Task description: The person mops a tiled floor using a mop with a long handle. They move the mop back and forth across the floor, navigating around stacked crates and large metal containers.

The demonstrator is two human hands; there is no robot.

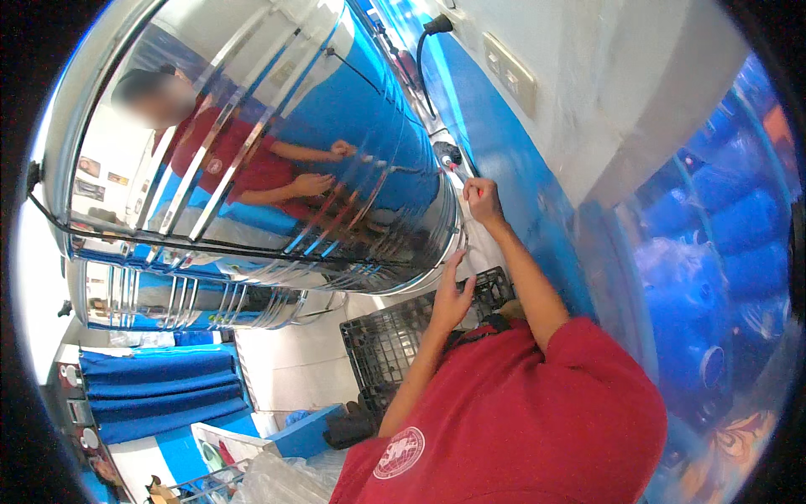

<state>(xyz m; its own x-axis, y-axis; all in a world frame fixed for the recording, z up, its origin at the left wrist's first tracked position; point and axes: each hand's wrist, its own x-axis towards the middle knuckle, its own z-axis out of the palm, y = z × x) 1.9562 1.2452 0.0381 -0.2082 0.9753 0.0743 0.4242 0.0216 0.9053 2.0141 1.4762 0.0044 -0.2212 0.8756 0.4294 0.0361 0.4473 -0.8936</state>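
Note:
A large polished stainless steel tank (378, 208) with raised ribs fills the upper left and mirrors a person in a red shirt. My right hand (483, 200) is curled near the tank's end, beside the blue wall band. A small red piece (482, 191) shows between its fingers; most of it is hidden. Just beyond that hand is a small fitting (449, 161) with white and red parts, next to something black. My left hand (452, 293) has its fingers apart by the tank's rim and appears to hold nothing.
A black plastic pallet (384, 340) lies on the floor below my left hand. A black plug (439, 25) and cord hang near a wall outlet (510, 66). Blue containers (692, 315) under clear plastic stand at right. A second ribbed tank (189, 299) is at left.

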